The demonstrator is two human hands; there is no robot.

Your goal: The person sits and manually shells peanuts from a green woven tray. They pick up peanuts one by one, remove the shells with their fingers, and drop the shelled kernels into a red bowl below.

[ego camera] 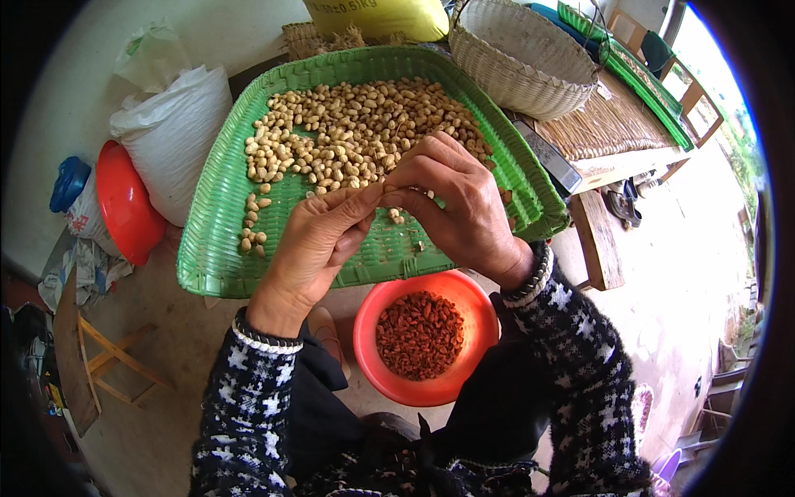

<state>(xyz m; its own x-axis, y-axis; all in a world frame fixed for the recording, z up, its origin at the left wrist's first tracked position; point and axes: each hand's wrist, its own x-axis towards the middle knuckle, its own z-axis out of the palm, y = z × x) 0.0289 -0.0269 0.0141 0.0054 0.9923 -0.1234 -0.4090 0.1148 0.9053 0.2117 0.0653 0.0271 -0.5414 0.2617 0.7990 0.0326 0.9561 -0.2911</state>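
My left hand (pixel 323 239) and my right hand (pixel 453 196) meet over the near part of a green woven plastic tray (pixel 214 251). Thumbs and forefingers pinch a single peanut (pixel 389 187) between them, mostly hidden by the fingertips. Unshelled peanuts (pixel 366 118) cover the tray's far half, and a few lie loose along its left side. Below the tray's near edge, between my knees, is a red plastic basin (pixel 364 341). It holds many small reddish-brown pieces (pixel 419 335); whether they are shells or kernels I cannot tell.
Behind the tray lie a yellow sack (pixel 385 18) and a round woven basket (pixel 522 62). A full white sack (pixel 180 136) and a tilted red basin (pixel 127 202) stand at left. On the right are a wooden bench (pixel 596 242) and shoes (pixel 623 200). A folding stool (pixel 112 354) is lower left.
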